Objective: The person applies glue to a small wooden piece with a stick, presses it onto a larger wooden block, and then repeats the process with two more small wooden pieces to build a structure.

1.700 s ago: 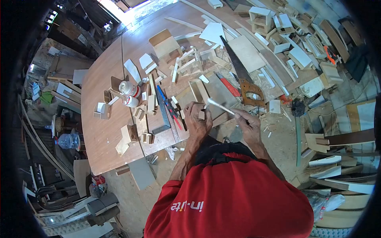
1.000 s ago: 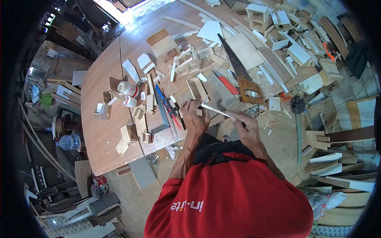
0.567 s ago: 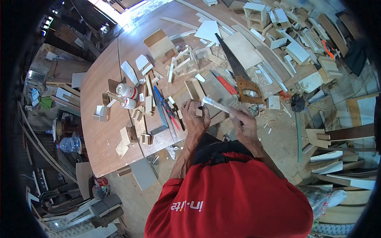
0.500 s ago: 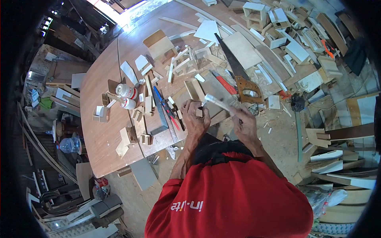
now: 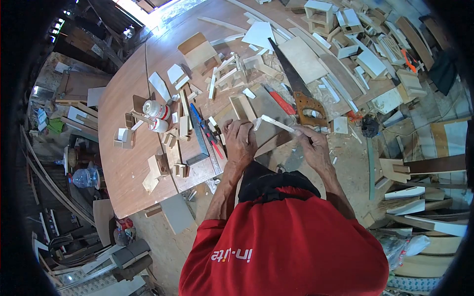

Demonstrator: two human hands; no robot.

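Note:
My right hand pinches one end of a narrow pale stick between thumb and fingers. The stick slants up and leftward, its far end right by the fingertips of my left hand. Those left fingers are curled at the table edge around a small pale wood piece, mostly hidden by the hand. Just beyond lies an open wooden box frame. Left of my left hand rest a dark metal straightedge and a blue-and-red tool.
A handsaw lies beyond my right hand, beside a red-handled tool. White plastic containers stand on the left of the table. Small wooden boxes and offcuts are scattered about. Wood scraps are heaped at far right.
My right hand has moved slightly right and lower, and the stick now shows its flat pale side. My left hand has shifted a little up and left, its fingers more curled over.

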